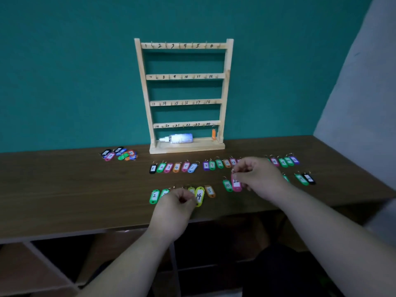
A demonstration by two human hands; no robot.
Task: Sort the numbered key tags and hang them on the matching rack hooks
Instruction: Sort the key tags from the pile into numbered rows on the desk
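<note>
Pinching the pink key tag (236,183) by its ring, the right hand (259,179) sits at 5 o'clock of the rack (186,76). The left hand (175,202) curls beside yellow tag 14 (199,196), grip indeterminate. A slipped pinch could scatter the sorted rows (173,167)

One rack (144,82), one bottle (180,138), one hung tag (213,133), over twenty loose tags (176,167); left hand (173,205) pinches one yellow tag (199,196), right hand (259,176) one pink tag (236,184).
</note>
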